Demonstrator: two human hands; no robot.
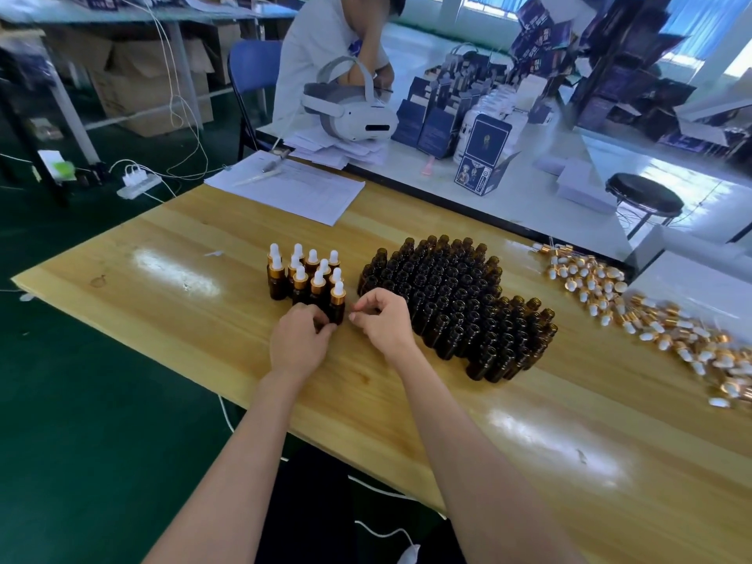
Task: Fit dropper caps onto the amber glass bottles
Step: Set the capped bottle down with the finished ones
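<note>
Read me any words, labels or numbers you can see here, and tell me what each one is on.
None can be read.
Printed sheet: a ruled table, too small to read.
Blue box: artwork and print, too blurred.
Amber bottles: no labels visible.

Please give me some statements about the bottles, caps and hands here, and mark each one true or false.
1. The capped bottles stand left of the uncapped bottles. True.
2. The loose dropper caps lie in a tray. False: they lie straight on the table, at the right.
3. The left hand grips the nearest capped bottle. True.
4. The right hand holds a dropper cap. False: it holds nothing, beside that bottle.
</note>
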